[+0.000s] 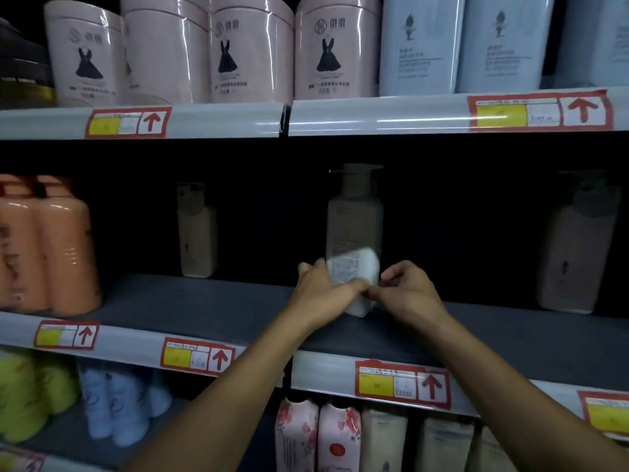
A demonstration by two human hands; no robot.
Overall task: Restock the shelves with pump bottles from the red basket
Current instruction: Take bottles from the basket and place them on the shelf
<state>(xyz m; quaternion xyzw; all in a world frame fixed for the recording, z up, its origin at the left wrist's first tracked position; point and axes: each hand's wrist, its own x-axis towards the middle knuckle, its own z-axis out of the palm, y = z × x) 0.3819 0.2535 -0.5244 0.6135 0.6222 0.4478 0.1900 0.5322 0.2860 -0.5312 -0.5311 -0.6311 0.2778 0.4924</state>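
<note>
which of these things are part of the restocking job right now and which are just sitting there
In the job:
- white pump bottle, held tilted over the dark middle shelf
- left hand
- right hand
- beige pump bottle standing behind

Just there:
- pink tubs with dress labels
- orange bottles
- floral pink packs

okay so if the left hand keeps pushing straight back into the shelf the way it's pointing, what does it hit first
Most likely the beige pump bottle standing upright behind the white bottle that both the left hand and the right hand hold. The held bottle would probably touch it first, though the gap between them is hard to judge.
</note>
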